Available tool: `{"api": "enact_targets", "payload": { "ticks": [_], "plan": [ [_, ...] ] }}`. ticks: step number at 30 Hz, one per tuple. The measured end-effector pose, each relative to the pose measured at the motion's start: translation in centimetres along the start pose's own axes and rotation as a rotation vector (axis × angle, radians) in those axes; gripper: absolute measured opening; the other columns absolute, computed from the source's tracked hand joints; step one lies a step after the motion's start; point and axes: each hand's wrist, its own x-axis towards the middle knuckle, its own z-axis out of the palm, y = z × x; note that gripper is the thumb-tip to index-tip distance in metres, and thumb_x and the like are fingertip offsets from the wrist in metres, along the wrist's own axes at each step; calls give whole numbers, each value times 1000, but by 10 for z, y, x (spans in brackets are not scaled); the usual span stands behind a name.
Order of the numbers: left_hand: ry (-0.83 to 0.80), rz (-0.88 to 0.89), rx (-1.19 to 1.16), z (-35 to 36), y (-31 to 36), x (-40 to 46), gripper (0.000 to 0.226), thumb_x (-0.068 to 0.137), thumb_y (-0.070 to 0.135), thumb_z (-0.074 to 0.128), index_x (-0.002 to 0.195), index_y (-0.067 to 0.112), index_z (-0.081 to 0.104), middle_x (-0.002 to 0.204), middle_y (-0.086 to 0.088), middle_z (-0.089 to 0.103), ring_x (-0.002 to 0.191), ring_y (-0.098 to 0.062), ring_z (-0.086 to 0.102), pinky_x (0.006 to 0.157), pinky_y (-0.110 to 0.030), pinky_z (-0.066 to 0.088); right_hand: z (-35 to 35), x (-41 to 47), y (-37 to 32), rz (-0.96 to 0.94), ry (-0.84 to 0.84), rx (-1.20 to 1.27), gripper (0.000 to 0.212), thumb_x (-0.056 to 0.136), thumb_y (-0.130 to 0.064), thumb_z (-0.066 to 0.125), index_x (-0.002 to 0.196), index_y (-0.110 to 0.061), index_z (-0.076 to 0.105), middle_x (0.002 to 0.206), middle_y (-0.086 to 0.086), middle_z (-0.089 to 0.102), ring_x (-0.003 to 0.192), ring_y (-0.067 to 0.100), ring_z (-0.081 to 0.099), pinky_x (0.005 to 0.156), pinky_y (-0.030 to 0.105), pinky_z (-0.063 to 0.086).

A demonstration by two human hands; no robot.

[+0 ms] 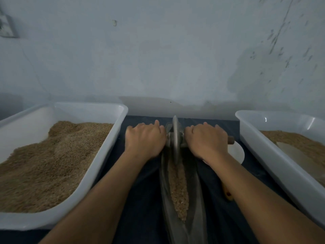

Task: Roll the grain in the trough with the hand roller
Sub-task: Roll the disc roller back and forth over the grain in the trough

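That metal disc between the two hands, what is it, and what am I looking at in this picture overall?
The picture comes from a camera worn on the person's head, looking down at their own arms; there is no machine. The disc is a hand roller, a wheel on a handle that sticks out on both sides. The left hand and the right hand each grip one side, fingers curled over it. The wheel stands at the far end of a narrow metal trough holding a strip of grain. The trough lies on a dark cloth. White tubs, left and right, hold more grain.
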Motion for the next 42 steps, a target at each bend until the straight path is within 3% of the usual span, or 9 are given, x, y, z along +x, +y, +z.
{"api": "enact_targets", "payload": {
  "ticks": [4, 10, 16, 21, 24, 27, 31, 38, 42],
  "plan": [
    [82, 21, 57, 0, -1, -18, 45, 105, 33, 16, 97, 25, 59, 118, 2, 71, 95, -24, 66, 68, -38, 36, 1, -10, 1, -43, 2, -37, 62, 104, -39, 16, 102, -19, 75, 121, 1, 72, 138, 26, 50, 120, 50, 28],
    [131, 51, -146, -16, 5, -100, 74, 104, 54, 0, 162, 23, 35, 165, 6, 40, 148, -12, 42, 110, -42, 46, -10, -93, 14, -154, 103, 30, 74, 101, -49, 3, 156, -23, 45, 160, -6, 45, 154, 14, 29, 128, 40, 20],
    [103, 43, -177, -25, 11, -104, 73, 103, 55, 3, 163, 25, 32, 166, 6, 36, 151, -12, 36, 117, -45, 38, -13, -105, 18, -131, 157, 6, 71, 102, -49, 8, 148, -24, 57, 150, -3, 58, 145, 16, 46, 118, 34, 25],
    [9, -6, -152, -9, 6, -31, 55, 107, 46, 13, 142, 34, 55, 152, 7, 56, 130, -26, 58, 95, -50, 43, -5, -35, 5, -62, 73, 35, 57, 108, -36, 17, 75, -20, 61, 95, 3, 73, 114, 28, 65, 98, 46, 45],
    [-23, -34, -88, -4, 2, -2, 43, 108, 37, 18, 116, 29, 60, 127, 2, 69, 103, -31, 63, 78, -46, 33, -3, -2, -2, -36, 82, 26, 57, 106, -37, 17, 62, -19, 49, 78, 4, 65, 92, 30, 64, 91, 45, 43],
    [-2, -31, -81, -7, 0, -9, 38, 108, 35, 19, 113, 27, 56, 119, -2, 69, 97, -32, 62, 76, -45, 35, -2, -2, -4, -80, 95, -22, 58, 107, -35, 16, 63, -17, 51, 73, 1, 59, 101, 31, 64, 92, 44, 41],
    [-28, -18, -135, -13, 4, -59, 61, 106, 53, 6, 142, 27, 47, 157, -3, 49, 127, -31, 60, 92, -54, 49, -4, -50, 7, -157, 81, -51, 63, 110, -35, 11, 116, -20, 71, 136, -1, 68, 149, 23, 41, 120, 46, 33],
    [-64, -41, -145, -40, 12, -120, 85, 96, 63, -9, 164, 22, 21, 170, -3, 27, 146, -20, 46, 105, -53, 48, -17, -114, 18, -201, 214, 14, 62, 107, -44, 17, 146, -20, 59, 149, -3, 59, 145, 16, 46, 118, 34, 27],
    [-125, 70, -136, -41, 5, -76, 49, 100, 44, 4, 111, 32, 49, 96, 11, 57, 79, -16, 55, 77, -43, 47, -22, -78, 13, -126, 30, 49, 50, 108, -41, 25, 125, -22, 68, 125, 3, 71, 117, 25, 62, 87, 41, 47]
  ]
}}
